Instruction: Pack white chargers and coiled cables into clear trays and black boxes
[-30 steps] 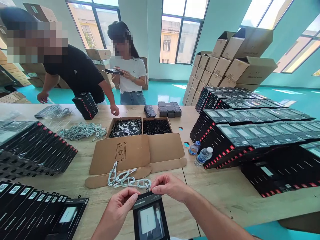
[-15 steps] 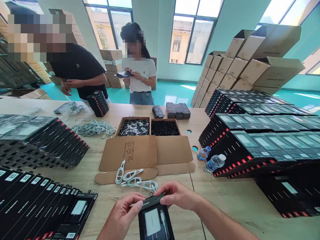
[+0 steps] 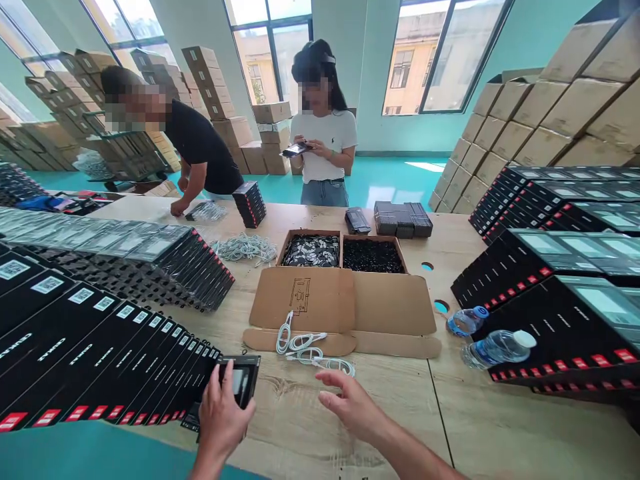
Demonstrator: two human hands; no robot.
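Note:
My left hand (image 3: 223,417) grips a black windowed package (image 3: 239,381) and holds it against the end of a leaning row of black boxes (image 3: 100,353) at the lower left. My right hand (image 3: 350,405) hovers open above the wooden table (image 3: 380,400), fingers spread and holding nothing. Just beyond it lie a few coiled white cables (image 3: 310,347). Behind those sits an open cardboard box (image 3: 345,300) with two compartments of small dark parts.
Rows of black retail boxes (image 3: 550,280) fill the right side, with two water bottles (image 3: 495,347) before them. A cable pile (image 3: 245,248) lies mid-table. Across the table, one person in black (image 3: 200,147) bends over and another in white (image 3: 325,143) holds a package. Cartons stack behind.
Both hands held the package in front of me before. Now the left hand has carried it left to the box row, and the right hand has let go and opened.

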